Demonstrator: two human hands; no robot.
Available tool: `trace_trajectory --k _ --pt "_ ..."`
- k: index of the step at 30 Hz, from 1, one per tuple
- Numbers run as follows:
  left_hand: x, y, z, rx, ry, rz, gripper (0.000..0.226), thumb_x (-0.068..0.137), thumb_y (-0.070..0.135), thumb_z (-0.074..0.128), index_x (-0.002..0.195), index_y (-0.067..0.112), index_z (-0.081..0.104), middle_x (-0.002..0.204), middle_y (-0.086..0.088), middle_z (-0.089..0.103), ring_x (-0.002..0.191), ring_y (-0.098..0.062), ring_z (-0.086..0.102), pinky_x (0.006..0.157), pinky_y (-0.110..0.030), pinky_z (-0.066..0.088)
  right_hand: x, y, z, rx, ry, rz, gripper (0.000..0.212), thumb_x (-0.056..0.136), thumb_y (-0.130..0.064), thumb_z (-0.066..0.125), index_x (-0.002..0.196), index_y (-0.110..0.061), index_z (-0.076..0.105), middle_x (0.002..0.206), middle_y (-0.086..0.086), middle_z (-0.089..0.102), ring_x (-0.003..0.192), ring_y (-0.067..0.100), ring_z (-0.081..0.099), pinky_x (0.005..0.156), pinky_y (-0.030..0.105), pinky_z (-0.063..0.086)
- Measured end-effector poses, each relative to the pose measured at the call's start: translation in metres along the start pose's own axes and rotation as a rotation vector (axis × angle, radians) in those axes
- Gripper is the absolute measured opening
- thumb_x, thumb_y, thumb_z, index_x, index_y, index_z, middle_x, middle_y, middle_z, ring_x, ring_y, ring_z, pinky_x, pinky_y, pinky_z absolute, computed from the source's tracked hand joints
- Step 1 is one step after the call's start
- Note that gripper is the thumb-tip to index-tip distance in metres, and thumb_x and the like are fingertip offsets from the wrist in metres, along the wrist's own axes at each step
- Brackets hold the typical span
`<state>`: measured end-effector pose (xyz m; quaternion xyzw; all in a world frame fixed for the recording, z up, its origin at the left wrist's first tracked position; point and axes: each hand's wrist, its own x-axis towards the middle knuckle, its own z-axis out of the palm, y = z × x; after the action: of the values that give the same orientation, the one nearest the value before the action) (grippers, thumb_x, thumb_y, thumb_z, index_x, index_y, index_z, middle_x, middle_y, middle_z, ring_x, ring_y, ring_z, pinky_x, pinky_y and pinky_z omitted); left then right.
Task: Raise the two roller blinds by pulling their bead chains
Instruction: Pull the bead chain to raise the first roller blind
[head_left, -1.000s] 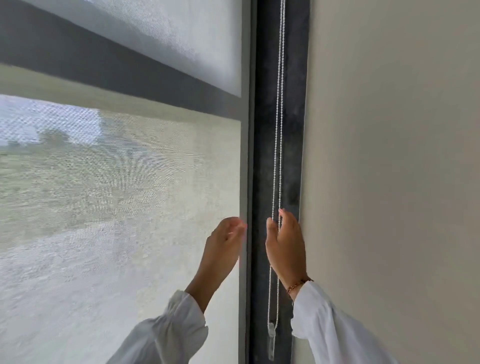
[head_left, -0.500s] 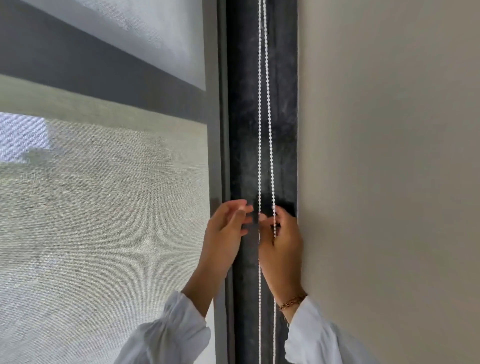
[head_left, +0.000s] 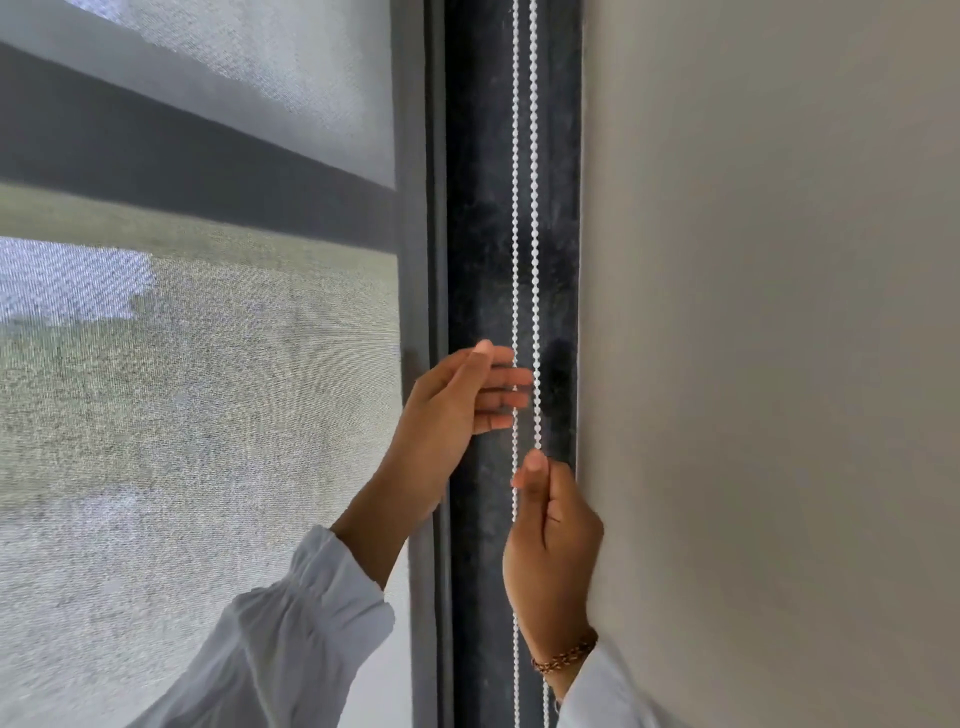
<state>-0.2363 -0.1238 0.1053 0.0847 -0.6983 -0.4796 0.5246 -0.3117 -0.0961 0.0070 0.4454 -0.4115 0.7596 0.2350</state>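
A white bead chain (head_left: 535, 234) hangs as two strands in front of the dark window frame (head_left: 478, 260). My right hand (head_left: 550, 551) pinches the right strand between thumb and fingers, low beside the wall. My left hand (head_left: 457, 405) is higher, fingers spread and reaching behind or against the left strand, without closing on it. A grey mesh roller blind (head_left: 208, 389) covers the window on the left, with the outdoors dimly visible through it.
A plain beige wall (head_left: 779, 364) fills the right side, close against my right hand. A dark horizontal window bar (head_left: 182, 171) shows through the blind. White sleeves cover both forearms, and a gold bracelet (head_left: 566, 657) sits on my right wrist.
My right hand has closed on the right strand and moved down. My left hand has come across from the blind to the left strand. The view has shifted closer to the chain.
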Motion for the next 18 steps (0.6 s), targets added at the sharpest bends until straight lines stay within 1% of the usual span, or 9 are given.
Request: trace_trajectory --k 4,6,8,10,11,12,13,15,18 --pt "0.000 0.028 0.024 -0.047 -0.041 0.021 0.038 0.095 0.038 0.030 0.097 0.019 0.063 0.092 -0.001 0.072 0.083 -0.016 0.069 0.073 -0.025 0.055 -0.010 -0.017 -0.018 0.026 -0.020 -0.015 0.059 0.093 -0.051 0.032 0.069 -0.005 0.060 0.052 -0.009 0.043 0.044 -0.011 0.036 0.048 -0.002 0.028" --pt "-0.001 0.040 0.034 -0.031 0.056 0.110 0.035 0.096 0.035 0.032 0.097 0.019 0.062 0.092 0.000 0.070 0.084 -0.013 0.066 0.075 -0.025 0.054 -0.015 -0.029 -0.030 0.037 -0.045 0.007 0.063 0.092 -0.056 0.031 0.070 -0.005 0.061 0.053 -0.006 0.045 0.048 -0.013 0.034 0.048 -0.003 0.029" --pt "0.001 0.043 0.041 0.169 0.163 0.208 0.026 0.095 0.032 0.040 0.108 0.017 0.057 0.098 -0.004 0.064 0.084 -0.006 0.059 0.074 -0.021 0.049 -0.018 -0.043 -0.043 0.057 -0.079 0.015 0.052 0.093 -0.055 0.031 0.070 -0.017 0.057 0.054 -0.014 0.042 0.046 -0.010 0.033 0.048 -0.001 0.027" --pt "0.000 0.042 0.049 0.258 0.138 0.107 0.041 0.091 0.030 0.050 0.127 0.014 0.042 0.109 -0.006 0.055 0.089 -0.006 0.055 0.076 -0.018 0.047 -0.019 -0.059 -0.059 0.091 -0.107 0.038 0.043 0.092 -0.056 0.030 0.068 -0.025 0.049 0.052 -0.025 0.034 0.042 -0.004 0.034 0.048 0.002 0.024" --pt "-0.002 0.042 0.052 0.221 0.102 0.011 0.046 0.090 0.029 0.052 0.132 0.015 0.037 0.110 -0.003 0.056 0.090 -0.009 0.057 0.077 -0.023 0.050 -0.018 -0.065 -0.066 0.104 -0.107 0.053 0.044 0.091 -0.057 0.030 0.066 -0.026 0.048 0.049 -0.026 0.032 0.040 -0.002 0.036 0.047 0.002 0.024" --pt "-0.007 0.041 0.055 0.164 0.080 -0.062 0.043 0.091 0.028 0.052 0.130 0.015 0.040 0.100 0.000 0.060 0.083 -0.012 0.060 0.071 -0.027 0.052 -0.016 -0.071 -0.075 0.116 -0.099 0.069 0.044 0.090 -0.060 0.030 0.063 -0.029 0.046 0.044 -0.025 0.031 0.040 -0.001 0.038 0.045 0.002 0.024" --pt "-0.016 0.041 0.058 0.100 0.083 -0.083 0.033 0.092 0.027 0.050 0.122 0.015 0.049 0.082 0.002 0.061 0.068 -0.011 0.058 0.058 -0.025 0.050 -0.012 -0.076 -0.084 0.127 -0.089 0.085 0.043 0.088 -0.063 0.030 0.061 -0.034 0.045 0.039 -0.021 0.034 0.039 0.000 0.041 0.044 0.001 0.025" --pt "-0.036 0.047 0.063 0.072 0.189 -0.040 0.022 0.093 0.031 0.047 0.090 0.017 0.064 0.051 0.007 0.046 0.042 -0.007 0.038 0.039 -0.019 0.032 -0.004 -0.083 -0.098 0.160 -0.079 0.110 0.039 0.086 -0.066 0.030 0.063 -0.039 0.044 0.044 -0.018 0.049 0.041 0.001 0.046 0.043 0.001 0.028" --pt "-0.068 0.063 0.071 0.094 0.406 0.112 0.041 0.093 0.039 0.042 0.058 0.022 0.054 0.042 0.005 0.035 0.036 -0.010 0.028 0.038 -0.023 0.023 0.004 -0.090 -0.114 0.222 -0.071 0.136 0.048 0.084 -0.067 0.031 0.073 -0.028 0.057 0.053 -0.023 0.056 0.044 -0.001 0.049 0.044 0.003 0.031"
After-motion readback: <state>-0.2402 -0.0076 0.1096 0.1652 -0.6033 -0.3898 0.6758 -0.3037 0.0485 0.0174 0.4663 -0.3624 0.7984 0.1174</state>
